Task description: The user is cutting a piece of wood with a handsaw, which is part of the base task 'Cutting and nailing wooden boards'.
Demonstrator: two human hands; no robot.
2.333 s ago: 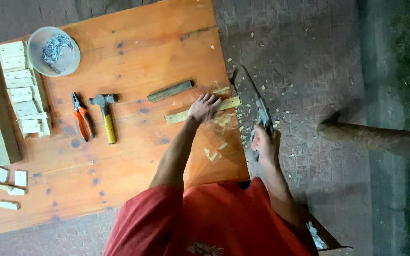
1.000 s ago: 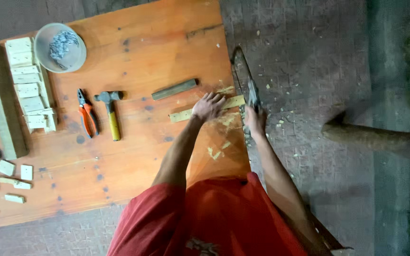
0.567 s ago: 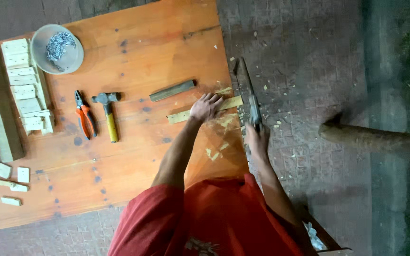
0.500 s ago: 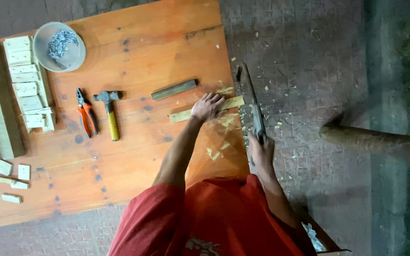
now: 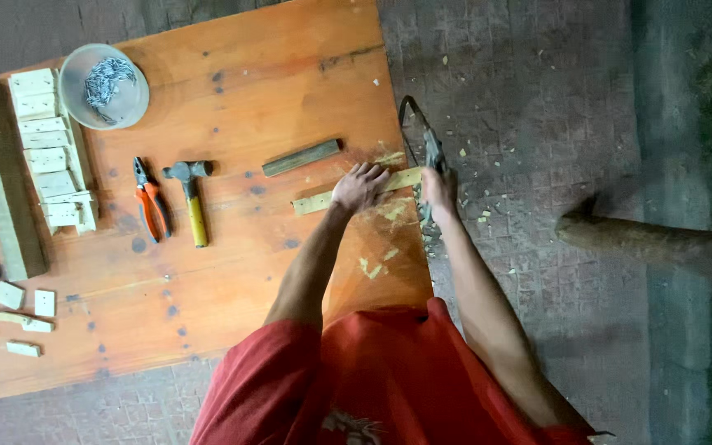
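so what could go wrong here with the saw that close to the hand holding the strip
1. The left hand presses the pale wooden strip right beside the cut; if the dark-framed hand saw in the right hand jumps, it could nick the fingers.
2. The strip is held by hand only, with no clamp, and its end overhangs the orange wooden table, so it may shift or splinter.
3. Offcuts dropping onto the littered grey stone floor could be a slip hazard.
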